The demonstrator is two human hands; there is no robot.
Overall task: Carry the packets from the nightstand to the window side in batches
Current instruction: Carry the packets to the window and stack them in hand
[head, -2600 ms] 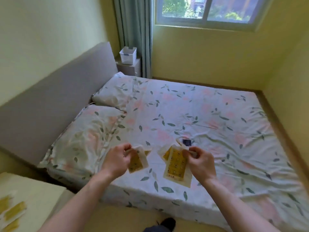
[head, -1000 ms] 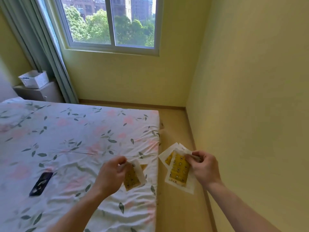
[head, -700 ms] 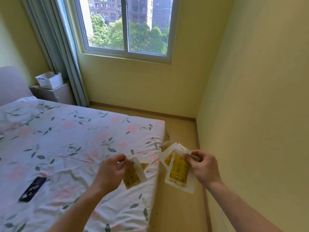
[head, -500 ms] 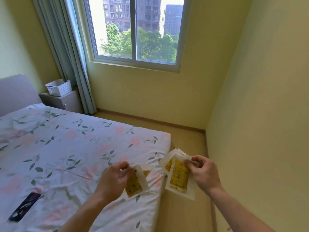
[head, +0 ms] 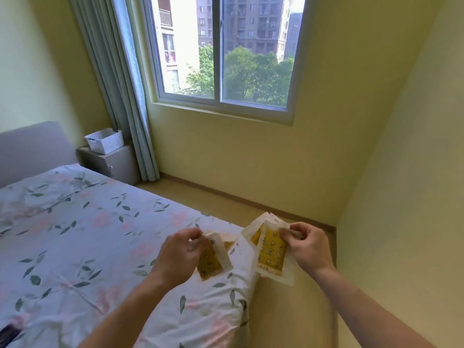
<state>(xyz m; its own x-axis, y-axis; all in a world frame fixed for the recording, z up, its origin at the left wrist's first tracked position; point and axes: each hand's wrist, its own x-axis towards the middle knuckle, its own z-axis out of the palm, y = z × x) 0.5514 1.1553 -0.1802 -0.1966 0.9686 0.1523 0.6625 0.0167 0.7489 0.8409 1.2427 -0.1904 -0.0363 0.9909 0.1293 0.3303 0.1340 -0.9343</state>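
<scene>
left hand (head: 179, 254): fingers curled, pinching the top edge of a small batch of flat translucent packets with yellow printed contents (head: 212, 259), which hang below and to the right of its fingertips, over the bed corner. right hand (head: 307, 248): thumb and fingers pinching the upper right corner of a second, fanned batch of like yellow-filled packets (head: 270, 252), which spreads left and downward from the hand, above the floor gap. the two batches sit near each other between the hands, not touching as far as can be told. under the left hand: bed with white leaf-and-flower printed sheet (head: 75, 234). beyond and left of both hands: grey bedside cabinet (head: 113, 162) bearing a white perforated plastic basket (head: 105, 140), beside a grey-green curtain (head: 118, 84). straight beyond: white-framed sliding window (head: 221, 54) in a yellow wall. progress, judged: this batch is in transit, both hands loaded, nothing set down by the window; walking the floor strip and depositing remain, perhaps more trips.
</scene>
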